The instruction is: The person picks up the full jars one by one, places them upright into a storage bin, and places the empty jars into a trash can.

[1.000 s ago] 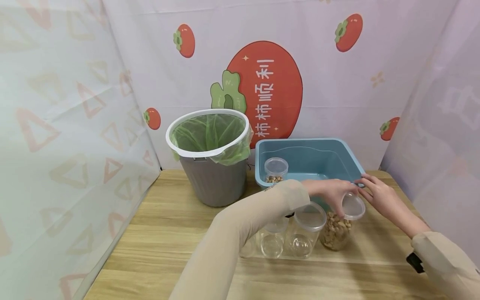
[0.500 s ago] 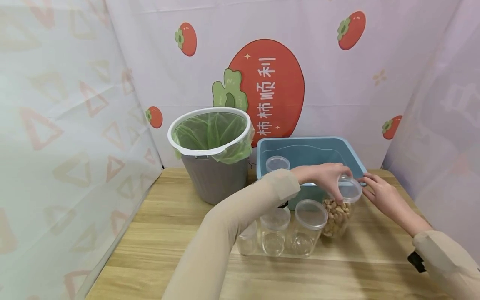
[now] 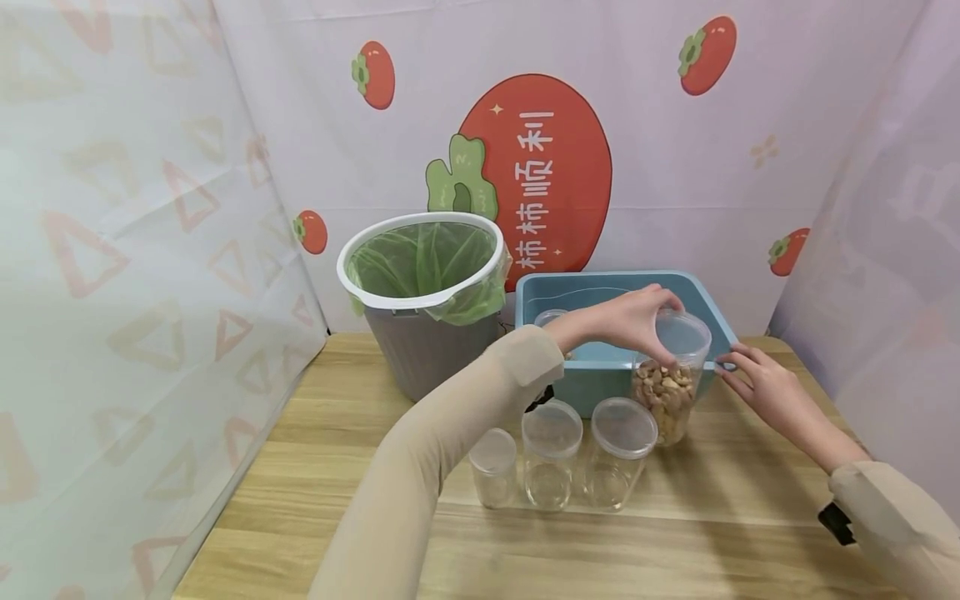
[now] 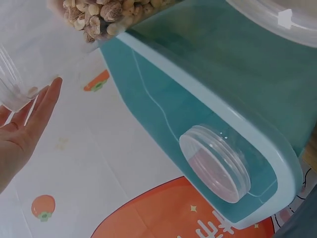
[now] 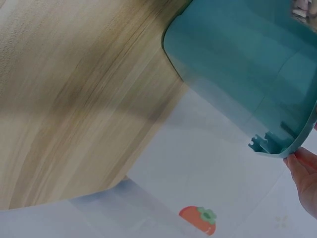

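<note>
My left hand (image 3: pixel 633 321) grips a clear jar of mixed nuts (image 3: pixel 666 393) near its lid, with thumb and fingers around it. The jar is raised at the front right rim of the blue basin (image 3: pixel 577 383), hiding part of that rim. In the left wrist view the nuts (image 4: pixel 111 15) show at the top and the hand (image 4: pixel 20 134) at the left. My right hand (image 3: pixel 768 392) pinches the basin's front right corner; in the right wrist view its fingertips (image 5: pixel 292 161) meet the rim. Another lidded clear jar (image 4: pixel 218 163) stands inside the basin, mostly hidden in the head view.
Three lidded clear jars stand in a row before the basin: a small one (image 3: pixel 493 471), a middle one (image 3: pixel 551 458) and a right one (image 3: pixel 621 454). A grey bin (image 3: pixel 431 354) with a green liner (image 3: pixel 420 258) stands left of the basin. Printed cloth walls surround the wooden table (image 3: pixel 315 475).
My left hand has lifted the jar of nuts from the table, moving it up and back toward the basin. My right hand keeps to the basin's corner.
</note>
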Tool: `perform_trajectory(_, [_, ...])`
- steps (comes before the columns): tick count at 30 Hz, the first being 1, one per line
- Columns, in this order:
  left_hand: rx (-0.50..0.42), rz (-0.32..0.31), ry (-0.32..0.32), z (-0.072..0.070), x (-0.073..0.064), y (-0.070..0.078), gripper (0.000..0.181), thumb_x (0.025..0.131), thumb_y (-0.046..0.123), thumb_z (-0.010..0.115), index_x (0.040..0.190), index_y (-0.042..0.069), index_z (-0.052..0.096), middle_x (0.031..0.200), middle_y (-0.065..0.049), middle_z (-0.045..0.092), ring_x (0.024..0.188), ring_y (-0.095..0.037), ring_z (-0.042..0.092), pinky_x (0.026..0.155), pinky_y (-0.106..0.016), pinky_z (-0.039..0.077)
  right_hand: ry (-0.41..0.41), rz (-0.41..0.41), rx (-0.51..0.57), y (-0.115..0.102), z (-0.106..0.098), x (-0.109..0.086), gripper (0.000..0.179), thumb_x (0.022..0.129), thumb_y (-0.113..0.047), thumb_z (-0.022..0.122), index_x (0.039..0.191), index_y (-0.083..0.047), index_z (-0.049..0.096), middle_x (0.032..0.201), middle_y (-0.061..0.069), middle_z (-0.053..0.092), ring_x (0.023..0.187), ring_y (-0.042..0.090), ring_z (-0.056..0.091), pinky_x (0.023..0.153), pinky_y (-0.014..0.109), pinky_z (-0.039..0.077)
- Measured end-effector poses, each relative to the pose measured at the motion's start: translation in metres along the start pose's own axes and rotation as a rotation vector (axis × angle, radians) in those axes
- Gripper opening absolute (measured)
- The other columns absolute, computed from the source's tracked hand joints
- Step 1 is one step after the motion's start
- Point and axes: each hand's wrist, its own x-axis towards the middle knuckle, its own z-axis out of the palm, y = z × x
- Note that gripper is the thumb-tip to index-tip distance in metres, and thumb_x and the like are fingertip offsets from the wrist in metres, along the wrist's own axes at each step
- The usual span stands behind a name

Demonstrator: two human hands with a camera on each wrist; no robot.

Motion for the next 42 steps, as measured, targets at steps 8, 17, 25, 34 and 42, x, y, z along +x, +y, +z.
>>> perform_trajectory(8, [-0.072,-0.003,0.126,-0.018,-0.011,0.006,0.068,0.064,0.032,0.075,0.120,0.007,0.045,0.109,-0.002,0.043,0.094,-0.007,0.043,0.074,-0.012,0.038,0.004,0.012,0.007,0.001,0.000,0.000,0.025,0.088,-0.026,0.053,0.087,-0.001,0.059,0.095,0.024,0.053,0.070,0.039,0.056,0.053,0.048,0.045])
perform_trajectory(17, [-0.098,-0.009,0.187,-0.047,-0.020,0.014,0.069,0.066,0.032,0.074,0.121,0.005,0.043,0.112,-0.005,0.042,0.099,-0.010,0.041,0.076,-0.012,0.038,-0.001,0.014,0.005,0.002,0.003,-0.001,0.022,0.086,-0.024,0.055,0.087,-0.002,0.059,0.097,0.025,0.053,0.072,0.041,0.056,0.054,0.048,0.045])
perform_trajectory(25, [-0.071,-0.033,0.254,-0.070,-0.026,0.019,0.066,0.067,0.034,0.073,0.120,0.007,0.044,0.112,-0.005,0.042,0.100,-0.010,0.041,0.075,-0.013,0.038,-0.002,0.023,0.002,0.001,0.002,-0.002,0.019,0.085,-0.019,0.058,0.088,-0.001,0.059,0.097,0.024,0.053,0.072,0.039,0.057,0.055,0.048,0.046])
perform_trajectory(34, [-0.030,-0.117,0.364,-0.074,-0.020,0.008,0.073,0.065,0.037,0.073,0.123,0.005,0.042,0.116,-0.005,0.040,0.103,-0.010,0.042,0.078,-0.012,0.038,-0.003,0.042,0.011,-0.002,0.001,-0.002,0.014,0.081,-0.011,0.062,0.090,0.000,0.059,0.099,0.025,0.053,0.073,0.040,0.057,0.055,0.049,0.046])
perform_trajectory(42, [0.000,-0.179,0.391,-0.053,-0.010,-0.020,0.075,0.065,0.038,0.074,0.125,0.006,0.042,0.112,-0.005,0.041,0.099,-0.011,0.041,0.073,-0.016,0.040,-0.001,0.039,0.014,-0.002,0.001,-0.003,0.014,0.082,-0.012,0.061,0.090,-0.001,0.059,0.100,0.025,0.053,0.075,0.041,0.057,0.056,0.050,0.046])
